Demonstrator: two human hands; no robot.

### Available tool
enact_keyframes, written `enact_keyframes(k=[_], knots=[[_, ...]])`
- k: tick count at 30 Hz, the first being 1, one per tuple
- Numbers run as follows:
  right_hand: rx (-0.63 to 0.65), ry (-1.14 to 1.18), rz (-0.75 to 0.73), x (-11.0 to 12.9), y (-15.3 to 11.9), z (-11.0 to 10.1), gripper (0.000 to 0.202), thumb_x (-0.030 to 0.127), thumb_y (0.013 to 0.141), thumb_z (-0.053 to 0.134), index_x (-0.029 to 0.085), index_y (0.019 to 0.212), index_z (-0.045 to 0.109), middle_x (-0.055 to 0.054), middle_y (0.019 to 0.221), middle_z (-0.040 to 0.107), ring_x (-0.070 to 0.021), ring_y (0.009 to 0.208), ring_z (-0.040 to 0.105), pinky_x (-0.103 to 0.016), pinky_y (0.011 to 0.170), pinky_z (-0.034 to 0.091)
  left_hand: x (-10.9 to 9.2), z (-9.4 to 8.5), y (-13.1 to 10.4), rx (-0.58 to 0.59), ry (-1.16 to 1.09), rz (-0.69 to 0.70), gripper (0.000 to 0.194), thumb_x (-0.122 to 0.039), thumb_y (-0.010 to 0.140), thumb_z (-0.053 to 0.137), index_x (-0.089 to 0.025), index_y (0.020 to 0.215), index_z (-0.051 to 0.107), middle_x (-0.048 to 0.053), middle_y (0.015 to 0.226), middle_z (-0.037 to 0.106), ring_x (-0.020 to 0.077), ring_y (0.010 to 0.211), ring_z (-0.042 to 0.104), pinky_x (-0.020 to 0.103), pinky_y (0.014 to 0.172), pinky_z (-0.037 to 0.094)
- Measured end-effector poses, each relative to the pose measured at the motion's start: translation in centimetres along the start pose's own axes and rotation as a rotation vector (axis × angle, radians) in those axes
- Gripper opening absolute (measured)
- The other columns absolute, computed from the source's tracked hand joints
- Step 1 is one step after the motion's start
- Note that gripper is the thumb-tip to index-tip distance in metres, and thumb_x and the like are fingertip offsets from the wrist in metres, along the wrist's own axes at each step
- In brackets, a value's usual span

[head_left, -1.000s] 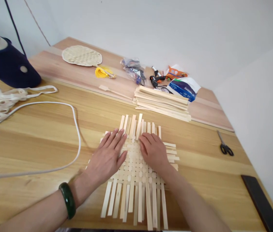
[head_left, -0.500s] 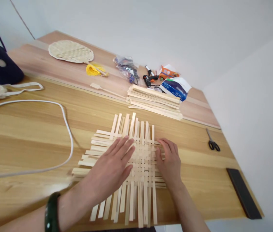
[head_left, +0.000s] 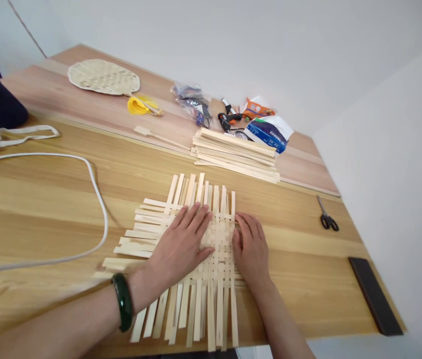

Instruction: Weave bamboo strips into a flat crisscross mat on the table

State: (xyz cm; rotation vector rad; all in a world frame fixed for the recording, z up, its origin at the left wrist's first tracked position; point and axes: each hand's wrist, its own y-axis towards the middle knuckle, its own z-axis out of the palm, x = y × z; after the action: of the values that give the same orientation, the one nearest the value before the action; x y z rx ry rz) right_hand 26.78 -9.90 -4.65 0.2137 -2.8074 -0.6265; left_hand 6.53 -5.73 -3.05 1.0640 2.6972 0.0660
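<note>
A loosely woven mat of pale bamboo strips (head_left: 216, 257) lies on the wooden table, with strip ends sticking out on its sides. My left hand (head_left: 183, 239) rests flat across the mat's left and middle part, its fingers stretched out and nothing in them. It hides part of the weave. At the mat's right edge is my right hand (head_left: 251, 249), fingers bent and thumb apart from them, their tips touching the edge by the outermost upright strip. I see no strip gripped in it. A dark green bangle (head_left: 122, 301) circles my left wrist.
Behind the mat lies a stack of loose strips (head_left: 235, 154). Farther back are a finished woven fan (head_left: 102, 77), a yellow tassel (head_left: 139, 105), a glue gun (head_left: 228, 120) and a blue packet (head_left: 265, 134). Scissors (head_left: 326, 217) and a black bar (head_left: 375, 295) lie right; a white cord (head_left: 101, 199) curves left.
My left hand now lies flatter on the mat, its forearm swung further into view. My right hand has come in slightly to the left against the edge. The whole view has shifted a little.
</note>
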Motion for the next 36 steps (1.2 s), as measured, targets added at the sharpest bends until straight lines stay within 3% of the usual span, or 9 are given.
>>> enact_keyframes(k=[7,11,14,19,32,36], knots=[[0.087,-0.054,0.055,0.4,0.8,-1.1,0.032,0.025,0.098,0.044,0.016,0.125,0.057,-0.014,0.120,0.064,-0.0284,0.115,0.055,-0.058,0.107,0.042,-0.7,-0.3,1.7,-0.103,-0.046,-0.045,0.062,-0.048,0.089,0.061,-0.008,0.135,0.051,0.019,0.130,0.058,0.0347,0.119,0.052,0.049,0.100,0.045],[0.082,-0.089,0.091,1.2,1.7,-1.2,0.032,0.025,0.097,0.044,0.016,0.126,0.056,-0.015,0.118,0.064,-0.0293,0.113,0.055,-0.059,0.106,0.040,-0.3,0.3,2.1,-0.158,-0.113,-0.079,0.057,-0.045,0.086,0.066,-0.012,0.130,0.053,0.016,0.125,0.057,0.0334,0.114,0.052,0.048,0.097,0.046],[0.068,-0.044,0.081,1.7,1.9,-0.3,0.031,0.021,0.096,0.045,0.017,0.124,0.058,-0.015,0.118,0.062,-0.0284,0.112,0.054,-0.052,0.099,0.047,-0.2,0.5,2.0,-0.163,-0.145,-0.075,0.055,-0.043,0.086,0.066,-0.013,0.129,0.052,0.016,0.124,0.057,0.0331,0.112,0.052,0.049,0.096,0.046],[-0.038,-0.002,0.080,1.8,1.6,1.0,0.026,0.015,0.094,0.049,0.016,0.116,0.062,-0.015,0.115,0.060,-0.0269,0.109,0.053,-0.046,0.094,0.050,-0.4,0.8,2.0,-0.233,-0.167,-0.122,0.059,-0.044,0.085,0.066,-0.006,0.127,0.049,0.021,0.127,0.054,0.0353,0.121,0.048,0.050,0.103,0.044],[-0.017,0.014,0.024,1.6,1.5,1.2,0.030,0.012,0.094,0.043,0.018,0.119,0.059,-0.013,0.115,0.062,-0.0267,0.109,0.053,-0.046,0.094,0.050,-0.3,0.5,2.3,-0.168,-0.156,-0.132,0.049,-0.044,0.086,0.065,-0.010,0.120,0.054,0.017,0.122,0.056,0.0345,0.118,0.048,0.050,0.103,0.043],[0.016,-0.006,0.073,1.7,1.6,1.4,0.028,0.015,0.095,0.041,0.018,0.117,0.058,-0.014,0.115,0.061,-0.0275,0.109,0.051,-0.047,0.092,0.049,-0.4,0.7,2.6,-0.168,-0.177,-0.149,0.046,-0.045,0.085,0.065,-0.012,0.115,0.055,0.015,0.113,0.057,0.0319,0.110,0.050,0.049,0.098,0.046]])
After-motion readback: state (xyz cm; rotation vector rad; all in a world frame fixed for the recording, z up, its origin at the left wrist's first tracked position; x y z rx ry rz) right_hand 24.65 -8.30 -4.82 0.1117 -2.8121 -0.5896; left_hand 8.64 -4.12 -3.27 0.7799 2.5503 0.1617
